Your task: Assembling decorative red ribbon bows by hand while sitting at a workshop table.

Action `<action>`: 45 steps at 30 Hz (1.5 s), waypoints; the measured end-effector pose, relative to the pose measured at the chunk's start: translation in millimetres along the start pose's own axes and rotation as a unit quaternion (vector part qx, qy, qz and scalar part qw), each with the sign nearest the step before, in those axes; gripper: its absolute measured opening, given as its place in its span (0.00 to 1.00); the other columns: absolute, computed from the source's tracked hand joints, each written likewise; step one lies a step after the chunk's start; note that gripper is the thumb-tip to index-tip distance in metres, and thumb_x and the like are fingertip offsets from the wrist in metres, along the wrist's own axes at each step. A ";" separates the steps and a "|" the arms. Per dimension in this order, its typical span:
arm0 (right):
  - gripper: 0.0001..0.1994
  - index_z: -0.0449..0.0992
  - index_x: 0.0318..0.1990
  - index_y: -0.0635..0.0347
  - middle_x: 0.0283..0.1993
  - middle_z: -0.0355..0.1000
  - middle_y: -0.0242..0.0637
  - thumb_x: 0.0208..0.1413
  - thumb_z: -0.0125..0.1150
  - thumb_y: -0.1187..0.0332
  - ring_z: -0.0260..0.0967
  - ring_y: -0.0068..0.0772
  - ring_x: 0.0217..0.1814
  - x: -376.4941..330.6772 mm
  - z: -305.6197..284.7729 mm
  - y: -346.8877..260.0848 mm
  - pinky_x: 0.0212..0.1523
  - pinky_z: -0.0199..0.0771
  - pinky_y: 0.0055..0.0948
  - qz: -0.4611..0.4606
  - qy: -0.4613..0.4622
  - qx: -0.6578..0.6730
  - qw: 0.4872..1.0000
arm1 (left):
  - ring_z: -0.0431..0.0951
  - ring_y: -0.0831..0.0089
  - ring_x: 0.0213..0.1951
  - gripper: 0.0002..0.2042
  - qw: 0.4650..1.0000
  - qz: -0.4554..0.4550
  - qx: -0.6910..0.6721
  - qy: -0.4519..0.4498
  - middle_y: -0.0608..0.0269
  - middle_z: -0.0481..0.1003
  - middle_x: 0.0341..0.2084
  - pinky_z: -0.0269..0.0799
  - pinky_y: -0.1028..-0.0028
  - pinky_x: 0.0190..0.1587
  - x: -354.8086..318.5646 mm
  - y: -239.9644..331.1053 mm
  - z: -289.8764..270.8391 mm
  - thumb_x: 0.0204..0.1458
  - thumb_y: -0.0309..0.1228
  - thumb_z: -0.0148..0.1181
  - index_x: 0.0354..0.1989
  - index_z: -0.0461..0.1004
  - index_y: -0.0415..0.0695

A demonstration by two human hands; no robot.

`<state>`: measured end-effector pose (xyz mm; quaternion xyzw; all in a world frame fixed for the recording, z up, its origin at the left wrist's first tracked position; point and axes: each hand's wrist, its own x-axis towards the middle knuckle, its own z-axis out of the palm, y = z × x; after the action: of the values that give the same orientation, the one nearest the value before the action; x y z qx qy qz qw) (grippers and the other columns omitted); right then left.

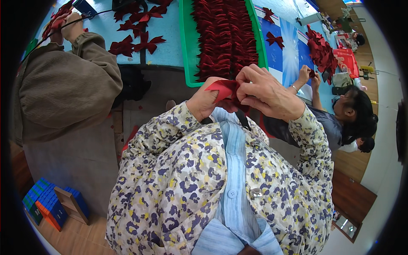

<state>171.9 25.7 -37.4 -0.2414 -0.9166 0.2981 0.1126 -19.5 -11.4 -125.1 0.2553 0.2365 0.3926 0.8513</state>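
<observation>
Both my hands are raised in front of my chest, at the near edge of a green tray (pixel 185 51). A red ribbon bow (pixel 224 88) is between them. My left hand (pixel 205 100) is closed around its left part, the thumb side up. With bent fingers, my right hand (pixel 267 94) pinches the bow's right side; its fingertips partly hide the fabric there. Dark red bows (pixel 225 38) fill the tray in tightly packed rows just beyond my hands.
Loose red bows (pixel 138 42) lie on the light blue table (pixel 165 53) left of the tray. A co-worker in a brown corduroy sleeve (pixel 72 89) sits at left; another person (pixel 335 114) works at right beside a heap of red bows (pixel 321 51). Blue crates (pixel 53 202) stand on the floor.
</observation>
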 end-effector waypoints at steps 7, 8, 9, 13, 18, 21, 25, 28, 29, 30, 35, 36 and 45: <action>0.07 0.69 0.29 0.54 0.39 0.62 0.35 0.46 0.62 0.66 0.60 0.37 0.45 0.7 3.1 -6.5 0.43 0.58 0.35 0.017 0.007 -0.092 0.996 | 0.79 0.67 0.26 0.12 0.999 -0.030 0.007 0.023 0.58 0.76 0.27 0.78 0.71 0.28 4.2 0.4 1.1 0.50 0.35 0.57 0.36 0.74 0.38; 0.08 0.69 0.29 0.54 0.39 0.62 0.35 0.46 0.62 0.65 0.59 0.37 0.45 -0.3 4.4 -5.8 0.43 0.58 0.35 0.021 0.008 -0.090 0.996 | 0.79 0.67 0.27 0.13 0.999 -0.039 0.014 0.014 0.59 0.76 0.28 0.78 0.72 0.29 5.8 -0.6 2.4 0.50 0.36 0.58 0.36 0.74 0.39; 0.08 0.69 0.29 0.54 0.39 0.62 0.35 0.46 0.62 0.65 0.59 0.37 0.45 -0.6 3.2 -6.8 0.43 0.58 0.35 0.021 0.009 -0.091 0.996 | 0.79 0.67 0.27 0.13 0.999 -0.039 0.015 0.013 0.59 0.76 0.28 0.78 0.72 0.29 7.0 -2.0 2.2 0.50 0.36 0.58 0.36 0.74 0.39; 0.07 0.70 0.31 0.57 0.40 0.62 0.36 0.45 0.63 0.70 0.62 0.37 0.43 -11.3 -9.0 -5.1 0.41 0.62 0.34 0.037 0.109 0.029 0.993 | 0.77 0.60 0.38 0.25 0.997 0.024 -0.061 -0.046 0.58 0.74 0.38 0.77 0.61 0.35 8.4 -20.0 -10.1 0.44 0.46 0.64 0.47 0.69 0.43; 0.07 0.73 0.32 0.60 0.38 0.65 0.37 0.45 0.62 0.78 0.66 0.35 0.38 -34.6 -26.9 17.2 0.36 0.66 0.28 0.051 0.130 0.137 0.981 | 0.74 0.55 0.45 0.35 0.994 0.019 -0.067 -0.080 0.57 0.69 0.47 0.74 0.50 0.38 15.7 -25.4 -15.7 0.38 0.51 0.67 0.53 0.64 0.48; 0.08 0.74 0.33 0.59 0.36 0.65 0.36 0.43 0.64 0.78 0.66 0.33 0.37 -40.9 -24.4 19.3 0.35 0.67 0.27 0.044 0.133 0.142 0.980 | 0.73 0.57 0.47 0.34 0.995 0.029 -0.071 -0.066 0.59 0.68 0.49 0.75 0.49 0.38 19.4 -25.1 -5.0 0.38 0.50 0.67 0.53 0.64 0.48; 0.09 0.76 0.33 0.57 0.34 0.65 0.34 0.41 0.66 0.77 0.65 0.33 0.37 -43.0 -23.3 21.6 0.34 0.66 0.28 0.031 0.145 0.147 0.978 | 0.72 0.59 0.48 0.33 0.993 0.015 -0.086 -0.080 0.61 0.66 0.49 0.75 0.48 0.37 24.7 -28.5 -4.2 0.39 0.49 0.67 0.53 0.64 0.47; 0.09 0.76 0.32 0.56 0.34 0.65 0.34 0.40 0.66 0.76 0.65 0.33 0.37 -40.7 -24.0 23.8 0.34 0.66 0.28 -0.002 0.134 0.120 0.984 | 0.72 0.59 0.48 0.32 0.992 0.005 -0.095 -0.083 0.63 0.66 0.48 0.75 0.47 0.37 25.9 -27.6 -2.0 0.39 0.48 0.67 0.53 0.65 0.47; 0.09 0.76 0.32 0.56 0.34 0.65 0.34 0.40 0.66 0.76 0.65 0.33 0.37 -41.0 -24.0 24.5 0.34 0.66 0.28 -0.001 0.135 0.120 0.984 | 0.72 0.59 0.48 0.32 0.992 0.004 -0.095 -0.082 0.63 0.66 0.48 0.75 0.48 0.37 26.1 -28.0 -2.2 0.39 0.48 0.67 0.53 0.65 0.47; 0.09 0.76 0.32 0.55 0.34 0.65 0.33 0.40 0.67 0.76 0.65 0.33 0.37 -41.2 -23.7 25.2 0.35 0.65 0.29 -0.006 0.131 0.124 0.983 | 0.72 0.59 0.48 0.32 0.992 0.003 -0.096 -0.081 0.64 0.66 0.48 0.75 0.48 0.37 25.9 -28.5 -2.8 0.39 0.48 0.67 0.52 0.65 0.47; 0.07 0.75 0.30 0.54 0.33 0.64 0.33 0.42 0.65 0.73 0.64 0.34 0.37 -38.7 -18.7 25.3 0.36 0.63 0.31 -0.037 0.119 0.110 0.986 | 0.72 0.59 0.48 0.32 0.993 0.003 -0.095 -0.075 0.63 0.67 0.47 0.75 0.50 0.37 23.0 -32.2 -4.1 0.39 0.47 0.68 0.52 0.66 0.47; 0.06 0.74 0.30 0.54 0.33 0.64 0.33 0.43 0.64 0.73 0.64 0.34 0.37 -37.9 -18.3 26.0 0.37 0.62 0.31 -0.049 0.104 0.088 0.989 | 0.72 0.60 0.48 0.32 0.993 0.011 -0.091 -0.081 0.62 0.67 0.47 0.75 0.51 0.37 22.3 -32.0 -3.8 0.39 0.47 0.68 0.52 0.66 0.47; 0.06 0.73 0.33 0.54 0.37 0.64 0.32 0.47 0.61 0.72 0.62 0.35 0.41 -35.1 -19.8 22.7 0.40 0.60 0.32 -0.061 0.066 0.065 0.994 | 0.72 0.59 0.48 0.32 0.991 0.029 -0.084 -0.098 0.58 0.67 0.48 0.75 0.50 0.37 16.7 -32.6 -10.9 0.42 0.49 0.65 0.53 0.63 0.46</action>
<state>217.5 33.5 -37.5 -0.1965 -0.8988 0.3334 0.2058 1.5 -13.8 -156.9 0.2268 0.1108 0.4092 0.8768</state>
